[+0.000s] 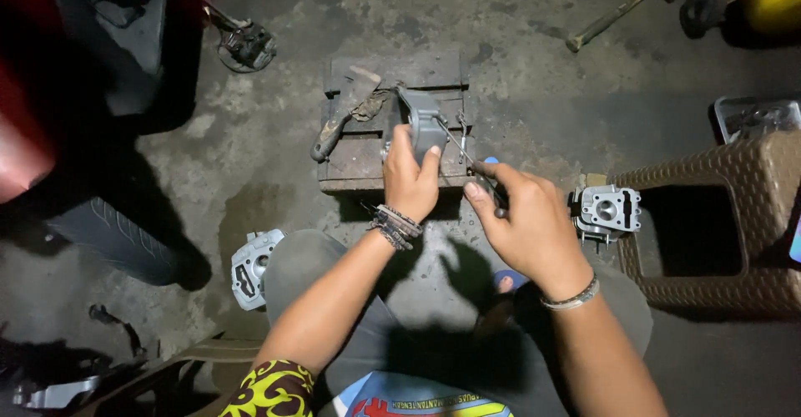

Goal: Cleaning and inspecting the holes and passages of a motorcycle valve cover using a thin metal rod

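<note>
Head view: the left hand (409,181) sits at the centre of the frame, its fingers closed over the lower end of a grey cast metal engine part (423,125) that stands on a small dark wooden block (367,154) serving as the bench, upper centre. The right hand (524,221), just right of centre, has its fingers closed on the handle of a thin metal tool (460,148) whose shaft runs up and left to touch the part's right side. A hammer-like tool with a dark grip (338,126) lies on the block's left half. On the concrete floor (534,91), a cylinder head (607,210) rests right of the right hand and a grey cover casting (249,268) lies lower left. Judged step: working the tool against the braced part. The next move calls for a firm left-hand hold and controlled pressure along the shaft, so the tip does not slip.
</note>
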